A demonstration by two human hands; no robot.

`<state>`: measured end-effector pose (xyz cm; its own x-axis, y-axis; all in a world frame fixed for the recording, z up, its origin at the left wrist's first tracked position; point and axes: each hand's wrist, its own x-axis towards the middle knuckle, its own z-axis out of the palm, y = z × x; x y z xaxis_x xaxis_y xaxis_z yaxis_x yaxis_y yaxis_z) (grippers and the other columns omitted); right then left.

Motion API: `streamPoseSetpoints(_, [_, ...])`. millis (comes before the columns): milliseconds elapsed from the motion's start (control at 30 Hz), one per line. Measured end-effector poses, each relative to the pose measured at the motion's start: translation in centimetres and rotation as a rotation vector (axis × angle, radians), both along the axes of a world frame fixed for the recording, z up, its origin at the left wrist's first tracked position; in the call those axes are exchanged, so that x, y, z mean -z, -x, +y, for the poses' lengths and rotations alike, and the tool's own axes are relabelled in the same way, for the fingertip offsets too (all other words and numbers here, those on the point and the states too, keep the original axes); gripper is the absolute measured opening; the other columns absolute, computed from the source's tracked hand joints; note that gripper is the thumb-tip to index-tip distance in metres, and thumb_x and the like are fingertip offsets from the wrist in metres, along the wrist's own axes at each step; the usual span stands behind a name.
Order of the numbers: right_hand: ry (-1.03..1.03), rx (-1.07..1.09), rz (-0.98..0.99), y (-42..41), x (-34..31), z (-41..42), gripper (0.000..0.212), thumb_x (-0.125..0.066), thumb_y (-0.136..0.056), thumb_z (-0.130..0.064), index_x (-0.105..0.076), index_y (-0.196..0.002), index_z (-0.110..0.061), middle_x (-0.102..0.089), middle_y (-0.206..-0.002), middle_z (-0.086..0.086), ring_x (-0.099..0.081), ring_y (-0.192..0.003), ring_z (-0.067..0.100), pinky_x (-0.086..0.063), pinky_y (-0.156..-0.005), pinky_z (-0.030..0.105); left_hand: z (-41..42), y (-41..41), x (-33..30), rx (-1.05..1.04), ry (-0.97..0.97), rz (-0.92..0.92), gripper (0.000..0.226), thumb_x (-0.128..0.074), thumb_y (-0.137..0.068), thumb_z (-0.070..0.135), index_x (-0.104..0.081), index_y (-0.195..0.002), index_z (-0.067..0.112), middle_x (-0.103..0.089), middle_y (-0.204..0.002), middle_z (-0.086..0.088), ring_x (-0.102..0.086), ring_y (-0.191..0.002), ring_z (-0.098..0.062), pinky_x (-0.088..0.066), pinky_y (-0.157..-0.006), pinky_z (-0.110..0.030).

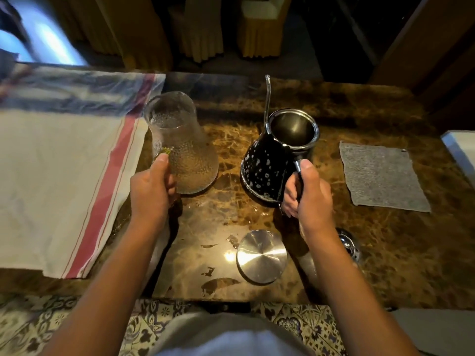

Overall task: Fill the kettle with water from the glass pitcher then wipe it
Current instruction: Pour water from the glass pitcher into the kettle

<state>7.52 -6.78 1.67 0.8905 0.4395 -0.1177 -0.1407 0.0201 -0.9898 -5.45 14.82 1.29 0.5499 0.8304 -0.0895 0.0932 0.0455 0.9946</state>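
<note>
A textured glass pitcher (183, 147) stands on the brown marble counter (257, 217), left of centre. My left hand (151, 191) grips its near side, thumb up against the glass. To the right stands a black speckled kettle (277, 160) with a thin gooseneck spout, its mouth uncovered. My right hand (311, 194) is curled around the kettle's black handle. The kettle's round steel lid (261, 255) lies flat on the counter near the front edge. A grey wiping cloth (380, 176) lies flat to the right of the kettle.
A white cloth with red stripes (61, 181) covers the counter's left part, next to the pitcher. A shiny metal knob (350, 246) sits by my right forearm. Water patches mark the counter near the lid. A pale edged object (460, 147) is at far right.
</note>
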Motion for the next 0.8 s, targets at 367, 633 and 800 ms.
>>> streamPoseSetpoints(367, [0.022, -0.049, -0.047, -1.6, 0.2, -0.4, 0.061, -0.046, -0.090, -0.064, -0.045, -0.051, -0.017, -0.038, -0.046, 0.005, -0.035, -0.042, 0.018, -0.026, -0.046, 0.031, 2.0, -0.2, 0.2, -0.068, 0.155, -0.134, 0.044, -0.061, -0.088, 0.039, -0.044, -0.050, 0.025, -0.032, -0.053, 0.003, -0.026, -0.049, -0.017, -0.016, -0.054, -0.037])
streamPoseSetpoints(633, [-0.001, 0.009, -0.065, -1.8, 0.6, 0.3, 0.060, -0.047, -0.091, -0.063, -0.046, -0.049, -0.019, -0.039, -0.044, 0.002, -0.035, -0.041, 0.017, -0.027, -0.044, 0.026, 3.7, -0.8, -2.1, 0.068, -0.029, -0.102, 0.060, -0.060, -0.097, 0.029, -0.042, -0.039, 0.023, -0.027, -0.045, 0.016, -0.023, -0.039, -0.005, -0.020, -0.044, -0.015])
streamPoseSetpoints(800, [-0.010, 0.016, -0.074, -2.0, 0.7, 0.6, 0.060, -0.047, -0.091, -0.063, -0.045, -0.049, -0.020, -0.038, -0.043, 0.001, -0.035, -0.040, 0.016, -0.029, -0.045, 0.025, 5.0, -1.0, -4.5, 0.253, -0.163, -0.151, 0.057, -0.071, -0.087, 0.050, -0.048, -0.041, 0.025, -0.030, -0.044, 0.019, -0.023, -0.040, -0.005, -0.018, -0.048, -0.020])
